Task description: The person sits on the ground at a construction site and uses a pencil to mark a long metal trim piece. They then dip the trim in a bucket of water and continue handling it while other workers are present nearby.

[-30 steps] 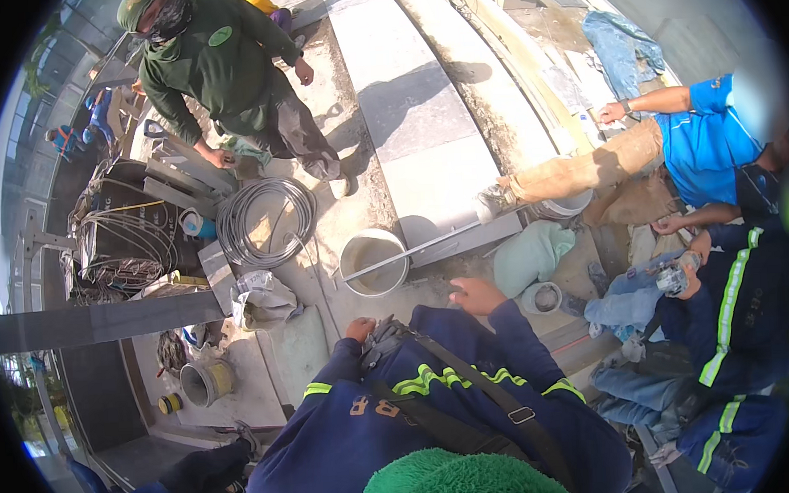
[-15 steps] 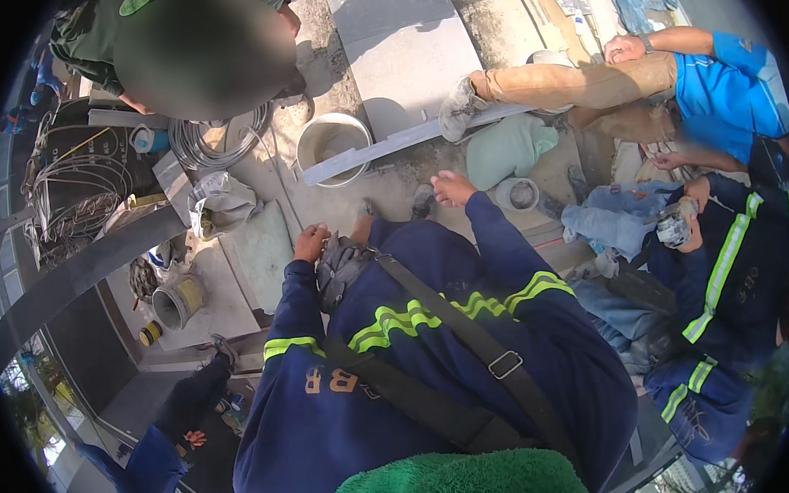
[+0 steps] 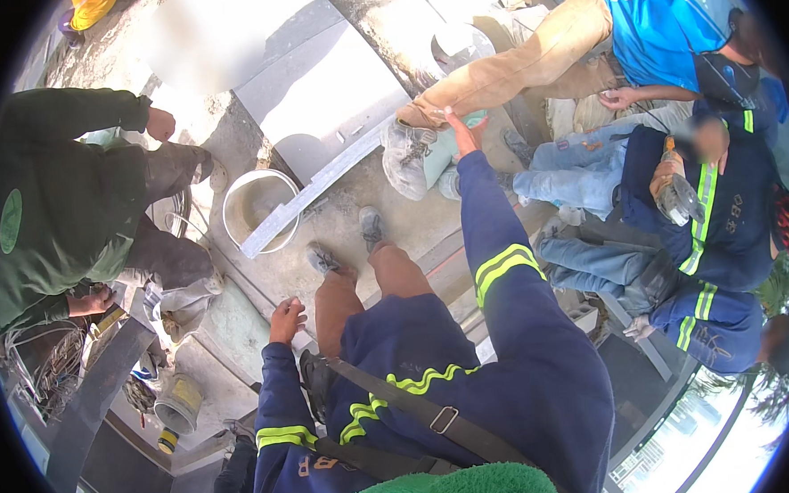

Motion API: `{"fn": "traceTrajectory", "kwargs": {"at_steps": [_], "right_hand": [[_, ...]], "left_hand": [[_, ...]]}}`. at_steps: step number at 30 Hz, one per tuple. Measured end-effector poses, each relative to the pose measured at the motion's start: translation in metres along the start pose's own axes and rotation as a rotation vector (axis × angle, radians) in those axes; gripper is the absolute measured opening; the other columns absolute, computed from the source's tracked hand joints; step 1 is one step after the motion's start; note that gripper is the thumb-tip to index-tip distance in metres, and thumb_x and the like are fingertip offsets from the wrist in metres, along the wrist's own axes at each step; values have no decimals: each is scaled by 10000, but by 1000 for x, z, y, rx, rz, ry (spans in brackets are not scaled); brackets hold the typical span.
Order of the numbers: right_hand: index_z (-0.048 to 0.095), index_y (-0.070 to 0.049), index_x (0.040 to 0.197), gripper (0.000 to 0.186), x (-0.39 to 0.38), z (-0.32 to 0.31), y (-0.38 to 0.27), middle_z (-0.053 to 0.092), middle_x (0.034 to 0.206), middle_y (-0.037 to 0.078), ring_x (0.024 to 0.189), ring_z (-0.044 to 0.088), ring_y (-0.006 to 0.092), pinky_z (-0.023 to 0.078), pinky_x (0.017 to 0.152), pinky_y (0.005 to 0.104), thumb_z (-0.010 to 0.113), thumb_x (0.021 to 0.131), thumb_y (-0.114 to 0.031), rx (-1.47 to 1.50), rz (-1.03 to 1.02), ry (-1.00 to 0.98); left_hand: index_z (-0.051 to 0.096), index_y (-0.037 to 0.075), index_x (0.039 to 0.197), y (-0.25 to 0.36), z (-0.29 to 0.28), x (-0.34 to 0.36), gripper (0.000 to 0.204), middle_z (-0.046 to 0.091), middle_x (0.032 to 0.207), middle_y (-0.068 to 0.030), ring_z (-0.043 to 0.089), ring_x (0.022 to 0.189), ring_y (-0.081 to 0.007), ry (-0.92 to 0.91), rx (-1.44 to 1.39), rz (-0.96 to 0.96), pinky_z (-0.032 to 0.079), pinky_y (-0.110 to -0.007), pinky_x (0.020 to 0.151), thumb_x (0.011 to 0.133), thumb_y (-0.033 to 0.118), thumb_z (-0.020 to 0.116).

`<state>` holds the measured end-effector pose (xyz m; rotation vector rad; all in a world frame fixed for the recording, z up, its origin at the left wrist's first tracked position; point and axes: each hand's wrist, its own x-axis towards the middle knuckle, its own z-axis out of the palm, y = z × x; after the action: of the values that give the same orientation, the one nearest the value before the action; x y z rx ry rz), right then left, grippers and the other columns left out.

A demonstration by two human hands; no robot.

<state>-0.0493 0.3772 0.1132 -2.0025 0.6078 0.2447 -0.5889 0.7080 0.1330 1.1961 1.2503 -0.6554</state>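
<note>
My right hand (image 3: pixel 464 131) is stretched forward in a navy sleeve with yellow reflective bands. Its fingers are spread and empty, beside a pale green sack (image 3: pixel 439 159) and a dusty boot (image 3: pixel 403 152) of a person in tan trousers. My left hand (image 3: pixel 287 319) hangs by my thigh, fingers loosely apart, holding nothing. My two shoes (image 3: pixel 324 259) stand on a concrete ledge (image 3: pixel 385 229). In front of them is a white bucket (image 3: pixel 254 205) with a grey metal bar (image 3: pixel 316 193) lying across its rim.
A person in green (image 3: pixel 62 210) crouches at the left by wire coils (image 3: pixel 49 372). At the right a person in a blue shirt (image 3: pixel 660 27) leans in, and another in navy (image 3: pixel 724 229) holds an angle grinder (image 3: pixel 677 198). Small buckets (image 3: pixel 175 410) stand lower left.
My view has risen and swung. My right arm has reached further forward toward the sack and boot. My left hand has come off my front and now hangs at my side.
</note>
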Motion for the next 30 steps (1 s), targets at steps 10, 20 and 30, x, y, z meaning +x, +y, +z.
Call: {"fn": "traceTrajectory", "kwargs": {"at_steps": [10,20,30], "right_hand": [[253,-87,1680,1031,-28,-75,-194,295,1700,240,1564,270,488,286,1241,623,838,845,-244,-537,-1343,314],[608,-149,1515,597,-27,34,-136,641,1499,131,1300,642,360,470,1133,460,581,994,-440,-869,-721,-1011],[736,16,1301,477,18,-72,-116,777,1200,179,1041,725,252,545,962,377,735,982,-340,-437,-433,-662]], "left_hand": [[619,34,1442,55,56,41,521,743,1205,-108,727,973,-193,67,0,118,575,-328,809,1078,408,632],[613,47,1473,96,86,21,534,746,1198,-86,720,1011,-188,31,6,232,571,-350,848,1078,407,631],[606,31,1394,98,72,69,494,735,1169,-116,709,881,-197,-16,-163,79,569,-343,714,1084,415,606]]}}
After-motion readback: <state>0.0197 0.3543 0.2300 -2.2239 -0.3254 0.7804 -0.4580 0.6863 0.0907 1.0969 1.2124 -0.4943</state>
